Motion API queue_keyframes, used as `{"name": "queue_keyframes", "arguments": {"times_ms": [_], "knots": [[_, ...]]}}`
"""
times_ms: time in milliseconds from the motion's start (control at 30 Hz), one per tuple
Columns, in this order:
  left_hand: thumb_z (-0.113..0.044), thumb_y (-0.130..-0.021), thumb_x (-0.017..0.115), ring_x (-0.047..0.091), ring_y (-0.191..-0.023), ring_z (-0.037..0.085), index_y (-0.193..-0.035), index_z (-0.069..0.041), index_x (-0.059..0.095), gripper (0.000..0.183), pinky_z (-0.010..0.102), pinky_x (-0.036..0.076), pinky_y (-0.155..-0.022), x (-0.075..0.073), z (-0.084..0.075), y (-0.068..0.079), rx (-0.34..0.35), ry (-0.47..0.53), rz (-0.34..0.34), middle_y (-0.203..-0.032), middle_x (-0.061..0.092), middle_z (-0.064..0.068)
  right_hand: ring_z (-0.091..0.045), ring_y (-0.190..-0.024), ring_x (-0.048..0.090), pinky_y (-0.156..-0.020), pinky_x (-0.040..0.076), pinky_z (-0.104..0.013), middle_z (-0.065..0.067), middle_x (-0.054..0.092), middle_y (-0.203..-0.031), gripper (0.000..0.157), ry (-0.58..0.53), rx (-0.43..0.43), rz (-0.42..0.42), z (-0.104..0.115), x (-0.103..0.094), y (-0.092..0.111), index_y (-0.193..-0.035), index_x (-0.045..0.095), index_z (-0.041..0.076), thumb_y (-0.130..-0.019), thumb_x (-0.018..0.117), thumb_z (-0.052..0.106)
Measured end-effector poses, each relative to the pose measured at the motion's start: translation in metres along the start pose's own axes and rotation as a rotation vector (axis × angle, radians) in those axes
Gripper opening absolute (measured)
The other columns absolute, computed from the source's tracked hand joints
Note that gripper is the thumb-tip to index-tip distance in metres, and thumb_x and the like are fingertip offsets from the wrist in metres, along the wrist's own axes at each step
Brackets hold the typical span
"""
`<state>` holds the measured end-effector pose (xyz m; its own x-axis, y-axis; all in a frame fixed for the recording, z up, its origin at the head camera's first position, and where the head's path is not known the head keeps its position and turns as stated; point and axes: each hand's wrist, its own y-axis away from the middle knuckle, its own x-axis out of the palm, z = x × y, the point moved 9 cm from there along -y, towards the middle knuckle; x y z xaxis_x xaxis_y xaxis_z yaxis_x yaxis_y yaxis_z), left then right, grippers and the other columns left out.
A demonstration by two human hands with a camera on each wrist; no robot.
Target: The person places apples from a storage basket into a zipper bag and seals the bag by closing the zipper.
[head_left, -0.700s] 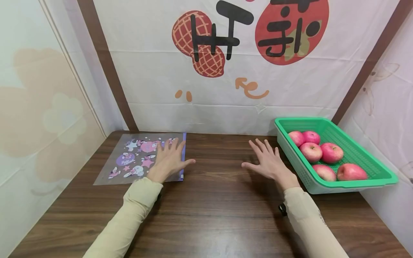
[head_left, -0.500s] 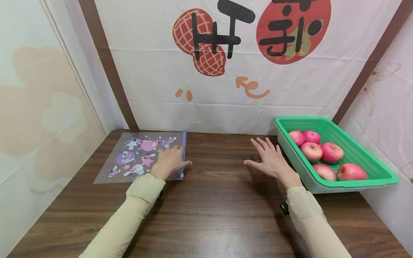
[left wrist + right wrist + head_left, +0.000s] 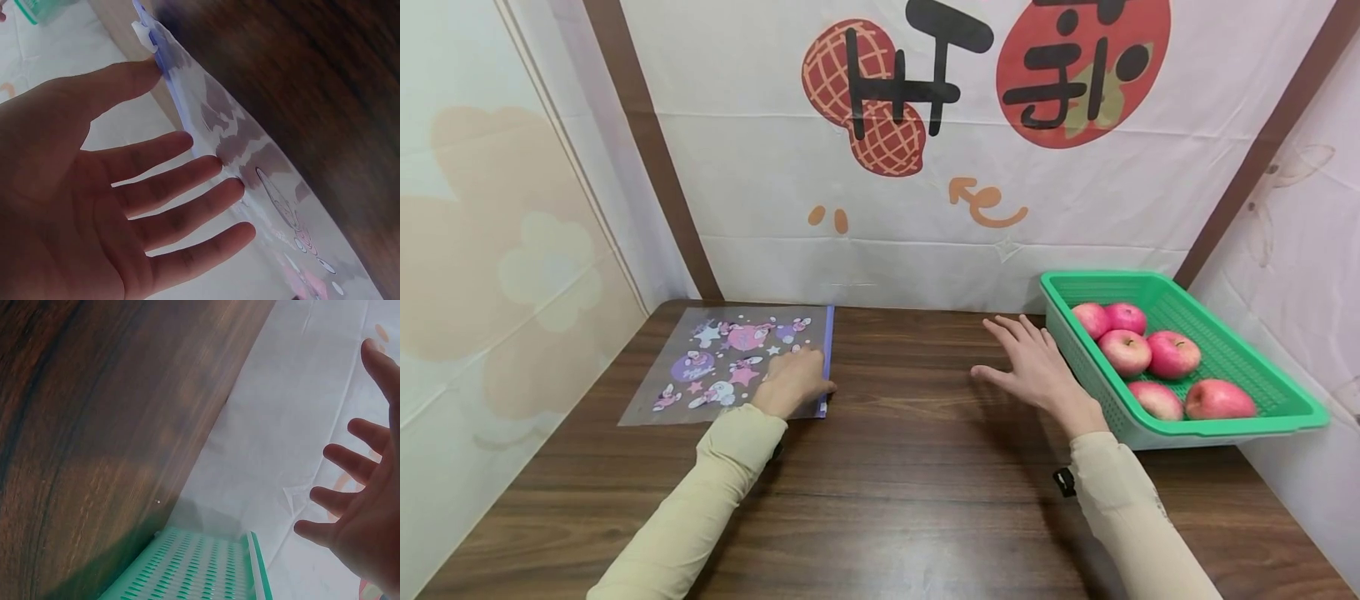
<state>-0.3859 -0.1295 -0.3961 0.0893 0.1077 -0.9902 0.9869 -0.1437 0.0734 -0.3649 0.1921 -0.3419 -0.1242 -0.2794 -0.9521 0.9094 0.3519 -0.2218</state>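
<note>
A clear zip bag (image 3: pixel 700 367) printed with cartoon figures and stars lies flat on the dark wood table (image 3: pixel 910 467) at the left, its purple zip strip (image 3: pixel 828 333) on the right side. My left hand (image 3: pixel 792 382) is over the right part of the bag, fingers pointing down. In the left wrist view those fingers (image 3: pixel 181 215) are spread and nearly straight, tips right at the bag's surface, with the thumb beside the white slider (image 3: pixel 144 36). My right hand (image 3: pixel 1037 371) hovers over the table with fingers spread, holding nothing, left of the green basket (image 3: pixel 1232 346).
Several red apples (image 3: pixel 1172 354) sit in the basket at the right. A white printed cloth wall (image 3: pixel 760 167) rises behind the table's far edge, and more cloth panels (image 3: pixel 512 292) stand along both sides.
My left hand has lowered toward the bag, its fingers tilting from forward to downward. My right hand has shifted very slightly to the right, and its fingers remain spread. The bag and basket stay put.
</note>
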Motion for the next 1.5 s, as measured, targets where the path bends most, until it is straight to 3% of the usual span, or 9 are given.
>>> {"name": "queue_keyframes", "arguments": {"times_ms": [200,333,600,867,1233,1500], "knots": [[-0.027,-0.084,0.067,0.068,-0.085,0.033,-0.079,-0.005,0.065,0.022,0.053,0.056,-0.071,-0.003,0.001,-0.001,0.002,0.02,-0.014,-0.096,0.07,0.016,-0.044,-0.148,0.023,-0.116,0.016,-0.068,-0.014,0.041,-0.153,0.083,0.007,-0.005,-0.007,0.0,-0.003,0.0,-0.153,0.038,0.016,-0.087,0.064,0.059],[-0.017,-0.082,0.063,0.066,-0.079,0.034,-0.077,-0.004,0.064,0.013,0.052,0.055,-0.067,-0.007,0.004,0.0,-0.003,0.055,-0.052,-0.094,0.07,0.019,-0.044,-0.147,0.024,-0.116,0.017,-0.068,-0.013,0.043,-0.152,0.083,0.013,-0.012,-0.005,0.001,-0.006,0.0,-0.152,0.039,0.015,-0.087,0.062,0.061],[-0.003,-0.077,0.061,0.068,-0.069,0.039,-0.076,0.005,0.067,0.01,0.053,0.054,-0.056,-0.027,0.003,0.009,0.026,0.102,-0.286,-0.087,0.07,0.028,-0.037,-0.14,0.036,-0.114,0.023,-0.063,-0.013,0.048,-0.146,0.083,0.026,-0.035,-0.018,0.002,-0.01,0.001,-0.15,0.042,0.014,-0.087,0.06,0.064],[0.0,-0.076,0.059,0.065,-0.072,0.047,-0.079,0.01,0.066,0.013,0.057,0.053,-0.062,-0.067,-0.004,0.026,0.074,0.142,-0.547,-0.082,0.067,0.028,-0.039,-0.139,0.038,-0.114,0.025,-0.061,-0.013,0.052,-0.143,0.076,0.033,-0.044,-0.047,-0.001,-0.02,0.005,-0.148,0.044,0.012,-0.089,0.064,0.055],[-0.001,-0.083,0.063,0.065,-0.072,0.047,-0.086,0.008,0.068,0.01,0.057,0.054,-0.061,-0.127,0.001,0.061,0.128,0.159,-0.792,-0.084,0.063,0.024,-0.046,-0.142,0.032,-0.116,0.024,-0.062,-0.016,0.054,-0.139,0.072,0.039,-0.079,-0.135,0.002,-0.044,0.016,-0.146,0.048,0.01,-0.089,0.066,0.05],[0.002,-0.084,0.064,0.063,-0.068,0.042,-0.083,0.007,0.067,0.006,0.054,0.052,-0.06,-0.172,-0.01,0.088,0.228,0.183,-0.974,-0.081,0.061,0.02,-0.047,-0.143,0.031,-0.115,0.026,-0.062,-0.016,0.052,-0.142,0.069,0.039,-0.062,-0.176,-0.006,-0.068,0.024,-0.146,0.047,0.01,-0.091,0.066,0.047]]}}
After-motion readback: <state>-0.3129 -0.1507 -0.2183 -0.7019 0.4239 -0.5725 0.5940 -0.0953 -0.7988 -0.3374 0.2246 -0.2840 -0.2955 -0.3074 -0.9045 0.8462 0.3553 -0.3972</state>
